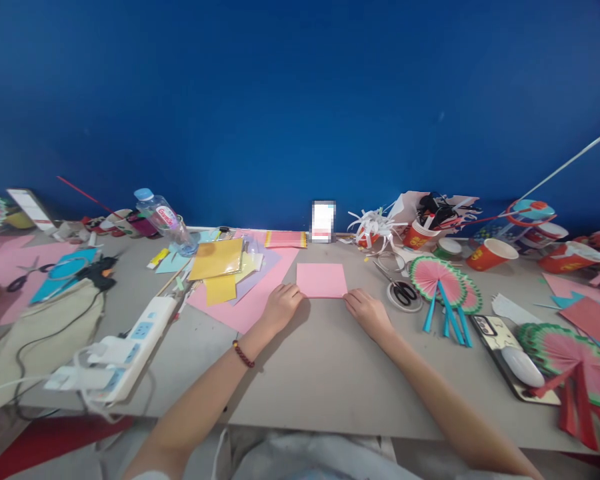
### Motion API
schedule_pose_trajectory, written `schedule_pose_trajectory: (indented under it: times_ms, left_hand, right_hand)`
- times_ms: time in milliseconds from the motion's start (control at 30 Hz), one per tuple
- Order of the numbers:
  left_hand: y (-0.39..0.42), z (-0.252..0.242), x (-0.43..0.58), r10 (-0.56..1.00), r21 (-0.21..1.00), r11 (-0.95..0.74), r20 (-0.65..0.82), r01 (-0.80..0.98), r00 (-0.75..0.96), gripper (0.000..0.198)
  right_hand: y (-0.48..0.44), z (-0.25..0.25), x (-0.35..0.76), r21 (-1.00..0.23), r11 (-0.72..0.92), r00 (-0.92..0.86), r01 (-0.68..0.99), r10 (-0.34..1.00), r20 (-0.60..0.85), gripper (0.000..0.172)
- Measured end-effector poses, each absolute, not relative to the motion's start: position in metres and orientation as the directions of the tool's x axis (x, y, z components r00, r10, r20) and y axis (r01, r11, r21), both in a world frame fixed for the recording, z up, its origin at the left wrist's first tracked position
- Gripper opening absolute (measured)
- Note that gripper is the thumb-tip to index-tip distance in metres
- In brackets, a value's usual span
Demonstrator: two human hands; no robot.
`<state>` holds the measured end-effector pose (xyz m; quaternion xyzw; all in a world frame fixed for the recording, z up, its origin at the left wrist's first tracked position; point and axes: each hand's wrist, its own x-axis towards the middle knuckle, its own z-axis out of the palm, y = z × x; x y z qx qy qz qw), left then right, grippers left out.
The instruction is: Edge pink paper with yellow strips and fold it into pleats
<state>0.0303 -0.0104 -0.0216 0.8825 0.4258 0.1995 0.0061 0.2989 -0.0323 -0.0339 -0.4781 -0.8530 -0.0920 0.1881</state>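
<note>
A pink sheet of paper [321,280] lies on the grey table in front of me, its long side facing me. At its near left corner are the closed fingers of my left hand [283,305], pinching the edge. My right hand [367,311] grips the near right corner in the same way. A thicker line along the near edge could be a fold or several layers; I cannot tell which. Beside my right hand lie black-handled scissors [404,293] next to a roll of tape. Larger pink paper [220,310] spreads out left of my left hand.
A power strip [143,347] lies at the left, near a water bottle [165,217] and yellow packets [216,260]. A phone [323,223] stands against the blue wall. To the right are watermelon-patterned paper fans [437,280], paper cups [493,255] and a mouse [521,367] on another phone.
</note>
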Motion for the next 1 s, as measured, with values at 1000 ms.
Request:
schedule_pose_trajectory:
  times_ms: [1000]
  left_hand:
    - [-0.029, -0.015, 0.038, 0.715, 0.102, -0.668, 0.363, 0.737, 0.598, 0.021]
  right_hand:
    - [-0.043, -0.022, 0.288, 0.189, 0.497, -0.529, 0.847, 0.749, 0.400, 0.019]
